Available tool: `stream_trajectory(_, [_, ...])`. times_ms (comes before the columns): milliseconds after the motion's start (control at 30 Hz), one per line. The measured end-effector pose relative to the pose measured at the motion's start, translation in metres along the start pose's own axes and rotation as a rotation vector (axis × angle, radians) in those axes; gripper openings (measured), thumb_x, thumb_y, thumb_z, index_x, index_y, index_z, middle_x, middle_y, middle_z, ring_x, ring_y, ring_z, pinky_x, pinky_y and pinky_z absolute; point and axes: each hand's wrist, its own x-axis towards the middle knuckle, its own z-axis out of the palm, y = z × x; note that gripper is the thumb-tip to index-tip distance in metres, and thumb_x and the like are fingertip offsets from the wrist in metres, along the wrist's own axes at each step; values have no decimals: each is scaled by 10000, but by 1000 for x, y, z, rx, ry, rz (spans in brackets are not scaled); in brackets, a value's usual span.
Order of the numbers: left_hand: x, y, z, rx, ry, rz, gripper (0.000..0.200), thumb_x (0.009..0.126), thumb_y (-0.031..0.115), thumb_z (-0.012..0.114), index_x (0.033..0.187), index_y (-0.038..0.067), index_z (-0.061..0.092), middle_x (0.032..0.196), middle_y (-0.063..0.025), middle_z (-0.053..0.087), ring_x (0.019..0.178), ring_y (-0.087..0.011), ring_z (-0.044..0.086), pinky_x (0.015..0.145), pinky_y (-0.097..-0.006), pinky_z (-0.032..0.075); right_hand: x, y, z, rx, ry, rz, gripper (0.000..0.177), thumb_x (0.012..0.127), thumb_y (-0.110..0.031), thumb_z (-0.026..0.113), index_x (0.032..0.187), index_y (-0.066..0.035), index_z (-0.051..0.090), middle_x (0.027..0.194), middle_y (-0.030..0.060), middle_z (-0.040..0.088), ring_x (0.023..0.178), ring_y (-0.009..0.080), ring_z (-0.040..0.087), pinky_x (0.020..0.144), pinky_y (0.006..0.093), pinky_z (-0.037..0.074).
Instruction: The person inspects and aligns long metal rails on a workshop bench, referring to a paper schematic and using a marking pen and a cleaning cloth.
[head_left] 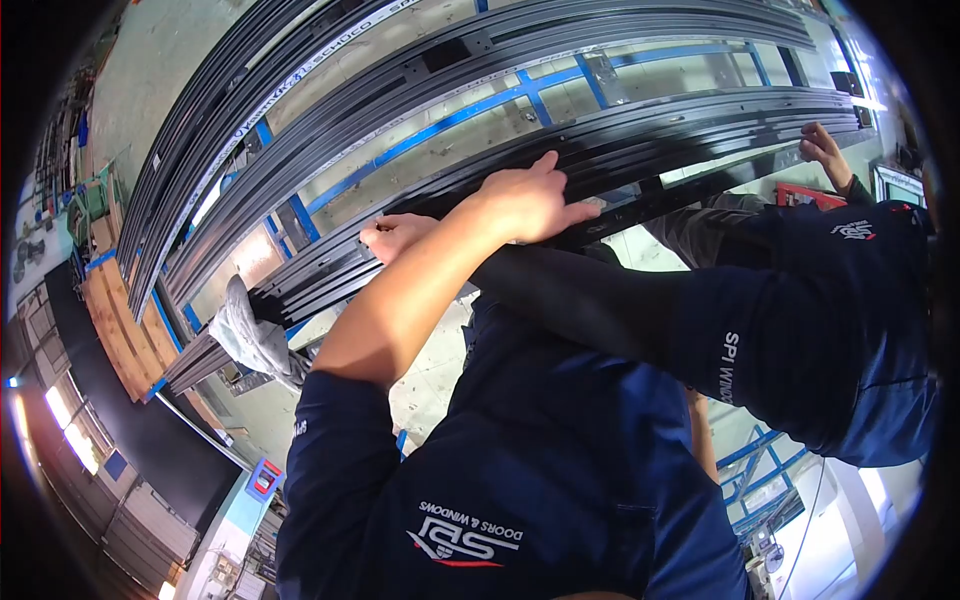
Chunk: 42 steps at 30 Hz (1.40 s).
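My left hand (525, 203) lies on a long black metal profile (640, 165), with thumb and fingers spread apart. My bare left forearm slants up to it from the lower left. Crossing beneath that forearm is a black-sleeved arm (580, 290), which appears to come from a co-worker at the right. That person's hand (395, 237) touches the profiles to the left of mine. Only a strip of what looks like my right forearm (702, 435) shows; my right hand is hidden. A grey cloth (250, 330) hangs over the profiles near their left end.
The co-worker (850, 240) stands close on my right, with the other hand (825, 155) over the far end of the profiles. Beyond lie more bundled dark profiles (450, 60) on a blue metal rack (440, 135). Wooden boards (130, 310) are at left.
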Motion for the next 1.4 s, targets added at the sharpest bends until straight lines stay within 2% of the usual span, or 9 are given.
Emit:
stream_trajectory(167, [27, 18, 2, 71, -1, -15, 786, 956, 652, 530, 1314, -46, 588, 1494, -237, 460, 1233, -385, 611, 989, -455, 531, 5, 23, 4, 245, -68, -136, 258, 1017, -350, 526, 922, -118, 586, 825, 11, 580, 816, 121, 555, 777, 329, 470])
stream_trajectory(333, [7, 14, 21, 109, -3, -159, 745, 938, 648, 560, 1228, -35, 632, 1496, -255, 465, 1155, -411, 644, 960, -473, 538, 6, 25, 3, 660, -132, -12, 249, 1006, -358, 544, 986, -113, 578, 897, 23, 575, 890, 141, 542, 833, 336, 453])
stream_trajectory(433, [-9, 1, 17, 65, 74, -242, 700, 928, 628, 595, 1071, -47, 708, 1431, -287, 522, 1118, -422, 658, 945, -492, 540, -42, -41, 5, 910, -173, 69, 256, 1000, -363, 555, 1024, -109, 573, 940, 30, 572, 934, 153, 535, 866, 341, 443])
stream_trajectory(867, [-7, -4, 23, 68, 64, -278, 725, 922, 643, 595, 1191, -27, 658, 1387, -273, 549, 1142, -442, 640, 941, -505, 538, -9, 28, -5, 1896, -363, 523, 364, 973, -384, 601, 1190, -96, 552, 1127, 61, 558, 1125, 203, 503, 1011, 360, 401])
stream_trajectory(967, [-10, -2, 18, 26, 32, -289, 760, 920, 651, 594, 1241, -38, 617, 1456, -285, 496, 1176, -439, 628, 955, -498, 534, -10, 33, -5, 2119, -405, 648, 400, 967, -389, 611, 1228, -92, 547, 1171, 68, 555, 1169, 215, 495, 1044, 365, 391])
stream_trajectory(1033, [-11, 2, 13, 9, -66, -322, 845, 929, 659, 579, 1395, -44, 514, 1604, -302, 275, 1268, -408, 594, 1008, -456, 521, -12, 34, -5, 2265, -432, 736, 426, 963, -392, 618, 1253, -90, 544, 1199, 73, 553, 1199, 222, 490, 1067, 368, 385])
stream_trajectory(1267, [-10, 3, 20, 0, -31, -340, 846, 924, 651, 598, 1393, -47, 503, 1613, -304, 245, 1246, -401, 612, 983, -442, 537, -15, 29, -2, 2744, -501, 1110, 520, 948, -404, 643, 1342, -83, 533, 1300, 90, 546, 1302, 250, 473, 1145, 378, 362])
stream_trajectory(1300, [-10, 3, 21, 5, -18, -335, 831, 927, 637, 604, 1378, -54, 510, 1585, -306, 306, 1227, -397, 624, 972, -445, 541, -1, 57, -6, 2471, -688, 1063, 675, 920, -464, 668, 1437, -81, 460, 1370, 89, 497, 1343, 245, 428, 1161, 395, 324])
stream_trajectory(1400, [-18, 0, 26, -24, 93, -301, 734, 922, 563, 646, 1330, -39, 544, 1474, -283, 466, 1167, -387, 653, 939, -454, 550, -1, 56, 3, 2457, -609, 1100, 698, 934, -456, 656, 1455, -51, 427, 1379, 116, 484, 1345, 251, 423, 1162, 386, 325])
